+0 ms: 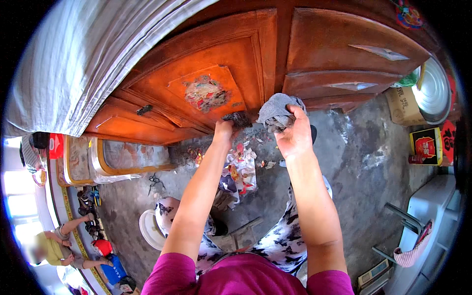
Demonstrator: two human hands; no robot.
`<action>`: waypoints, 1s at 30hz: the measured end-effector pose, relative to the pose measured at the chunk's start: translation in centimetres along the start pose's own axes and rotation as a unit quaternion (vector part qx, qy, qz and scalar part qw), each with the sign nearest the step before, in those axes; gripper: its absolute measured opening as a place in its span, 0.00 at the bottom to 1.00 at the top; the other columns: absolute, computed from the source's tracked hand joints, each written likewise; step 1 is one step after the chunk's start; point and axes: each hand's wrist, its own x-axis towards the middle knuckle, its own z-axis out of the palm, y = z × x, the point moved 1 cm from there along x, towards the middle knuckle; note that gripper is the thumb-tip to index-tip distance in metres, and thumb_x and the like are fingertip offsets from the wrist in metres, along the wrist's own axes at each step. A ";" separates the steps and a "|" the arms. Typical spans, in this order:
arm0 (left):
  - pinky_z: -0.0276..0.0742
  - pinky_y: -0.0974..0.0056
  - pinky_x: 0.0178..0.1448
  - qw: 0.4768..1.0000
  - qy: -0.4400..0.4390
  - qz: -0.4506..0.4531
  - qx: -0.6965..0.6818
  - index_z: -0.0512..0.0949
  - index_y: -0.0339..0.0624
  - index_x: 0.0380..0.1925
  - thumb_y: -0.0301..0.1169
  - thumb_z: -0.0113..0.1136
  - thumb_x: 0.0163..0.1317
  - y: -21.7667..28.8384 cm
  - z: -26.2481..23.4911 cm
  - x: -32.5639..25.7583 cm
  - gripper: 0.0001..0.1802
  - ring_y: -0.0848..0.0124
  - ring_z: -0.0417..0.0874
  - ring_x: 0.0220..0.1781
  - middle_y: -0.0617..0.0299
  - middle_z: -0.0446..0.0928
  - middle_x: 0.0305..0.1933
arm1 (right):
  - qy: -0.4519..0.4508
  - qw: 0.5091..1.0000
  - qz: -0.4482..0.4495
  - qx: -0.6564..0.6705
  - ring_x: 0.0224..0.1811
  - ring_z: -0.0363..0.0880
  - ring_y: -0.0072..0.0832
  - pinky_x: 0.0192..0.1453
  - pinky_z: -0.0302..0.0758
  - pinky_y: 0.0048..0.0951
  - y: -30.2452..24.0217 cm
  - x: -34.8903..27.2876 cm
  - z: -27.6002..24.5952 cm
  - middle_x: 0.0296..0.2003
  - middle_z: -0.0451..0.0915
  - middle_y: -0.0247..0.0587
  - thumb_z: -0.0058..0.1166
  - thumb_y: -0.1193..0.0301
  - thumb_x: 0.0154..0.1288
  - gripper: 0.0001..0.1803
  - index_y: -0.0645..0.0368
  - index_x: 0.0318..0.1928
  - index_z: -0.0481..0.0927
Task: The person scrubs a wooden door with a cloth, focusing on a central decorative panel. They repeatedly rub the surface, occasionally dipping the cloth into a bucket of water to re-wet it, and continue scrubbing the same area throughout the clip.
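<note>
left hand: our left hand (225,131) is clenched on a small dark scrubbing wad (238,119), pressed to the lower edge of the orange-brown carved wooden door (206,59)
right hand: our right hand (294,137) grasps a crumpled grey cloth rag (278,111), held at the foot of the door where the two panels meet
door: it bears a torn, half-scraped red paper sticker (206,93) on its raised centre panel
floor: the grey concrete floor (354,167) carries a pile of torn coloured paper scraps (238,169) just below both hands
nearby: we see a white round stool (149,228) near the left knee, and a person in a yellow top (51,246) sitting well apart at the far left edge
</note>
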 end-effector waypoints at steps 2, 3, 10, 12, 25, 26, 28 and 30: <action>0.84 0.59 0.40 0.999 0.024 -0.032 -0.004 0.81 0.49 0.55 0.26 0.46 0.73 -1.5 -0.7 1.7 0.18 0.65 0.86 0.39 0.61 0.86 0.46 | 0.007 1.000 0.009 0.002 0.53 0.85 0.38 0.63 0.81 0.43 0.3 -0.2 0.3 0.50 0.86 0.40 0.53 0.70 0.75 0.11 0.59 0.53 0.79; 0.87 0.58 0.44 0.998 0.036 -0.046 -0.005 0.81 0.50 0.59 0.25 0.45 0.74 -1.6 -1.0 2.1 0.20 0.64 0.87 0.43 0.60 0.86 0.51 | 0.003 1.000 0.009 -0.002 0.53 0.85 0.38 0.63 0.81 0.43 0.3 -0.3 0.5 0.50 0.86 0.40 0.53 0.70 0.75 0.12 0.59 0.54 0.79; 0.87 0.57 0.36 0.993 -0.061 0.020 -0.099 0.81 0.30 0.51 0.25 0.46 0.74 4.2 2.9 -5.5 0.16 0.59 0.90 0.36 0.52 0.87 0.41 | 0.005 1.000 -0.016 -0.012 0.55 0.85 0.39 0.64 0.81 0.43 -0.6 0.4 -1.0 0.52 0.86 0.41 0.52 0.69 0.75 0.14 0.60 0.56 0.78; 0.90 0.55 0.46 0.995 -0.064 0.053 -0.047 0.83 0.29 0.48 0.23 0.45 0.74 5.6 2.9 -6.0 0.16 0.57 0.92 0.42 0.48 0.88 0.45 | 0.012 1.000 -0.007 -0.021 0.55 0.85 0.39 0.64 0.81 0.43 -0.7 -0.1 -0.2 0.52 0.86 0.41 0.51 0.69 0.76 0.14 0.60 0.56 0.78; 0.80 0.62 0.41 0.997 -0.062 0.041 0.018 0.80 0.45 0.48 0.33 0.54 0.78 6.7 2.2 -6.5 0.08 0.64 0.89 0.45 0.59 0.87 0.46 | 0.023 0.999 -0.004 -0.043 0.53 0.86 0.38 0.62 0.81 0.43 0.9 1.3 -1.0 0.50 0.86 0.40 0.54 0.68 0.73 0.13 0.57 0.54 0.80; 0.80 0.61 0.43 0.996 -0.079 0.036 0.012 0.80 0.47 0.48 0.34 0.54 0.79 6.8 1.8 -6.5 0.08 0.64 0.89 0.47 0.60 0.87 0.47 | 0.012 0.998 -0.013 -0.057 0.52 0.86 0.38 0.62 0.81 0.43 0.9 1.3 -1.0 0.50 0.86 0.40 0.54 0.68 0.73 0.13 0.57 0.55 0.80; 0.78 0.54 0.49 0.993 -0.108 0.008 -0.053 0.79 0.50 0.52 0.37 0.55 0.79 6.4 0.5 -7.0 0.09 0.63 0.88 0.52 0.60 0.86 0.52 | 0.027 0.994 -0.039 -0.099 0.50 0.87 0.36 0.60 0.82 0.42 1.4 1.3 -1.2 0.49 0.86 0.39 0.56 0.70 0.71 0.14 0.56 0.54 0.79; 0.77 0.49 0.54 0.988 -0.126 -0.017 -0.091 0.78 0.53 0.54 0.39 0.56 0.79 6.2 -0.7 -7.4 0.10 0.62 0.86 0.56 0.60 0.85 0.55 | -0.007 0.984 -0.075 -0.163 0.47 0.86 0.34 0.54 0.83 0.41 2.6 -0.4 -0.7 0.46 0.85 0.38 0.58 0.71 0.68 0.15 0.57 0.54 0.77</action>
